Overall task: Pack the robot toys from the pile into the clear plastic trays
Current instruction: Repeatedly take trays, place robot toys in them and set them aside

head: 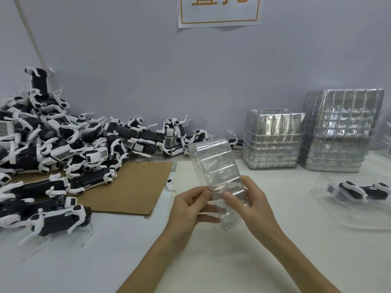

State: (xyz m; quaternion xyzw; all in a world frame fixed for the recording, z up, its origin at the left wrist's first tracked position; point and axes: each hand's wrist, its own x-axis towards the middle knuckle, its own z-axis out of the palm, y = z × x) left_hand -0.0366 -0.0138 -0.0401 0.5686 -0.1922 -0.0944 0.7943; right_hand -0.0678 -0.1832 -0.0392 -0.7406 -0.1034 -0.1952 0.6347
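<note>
In the head view, a clear plastic tray (215,166) is held above the table (211,261), over its middle, and is tilted so that its far end rises toward the wall. Its near end is pinched from both sides: the left grip (190,208) takes the left rim and the right grip (251,199) the right rim. The thumbs are laid on top, and the fingers are seen through the plastic beneath. Most of the tray juts out beyond both grips, away from the person.

The tray is judged very light, thin, springy, slick and easily dented, so it is best taken by the rims.

The pile of robot toys (63,140) is heaped at the table's far left corner, well apart from the grips. Their bodies are judged rigid and their thin white legs liable to snag, so the black body is the place to take hold.

A packed tray (357,199) lies by the right edge.
</note>
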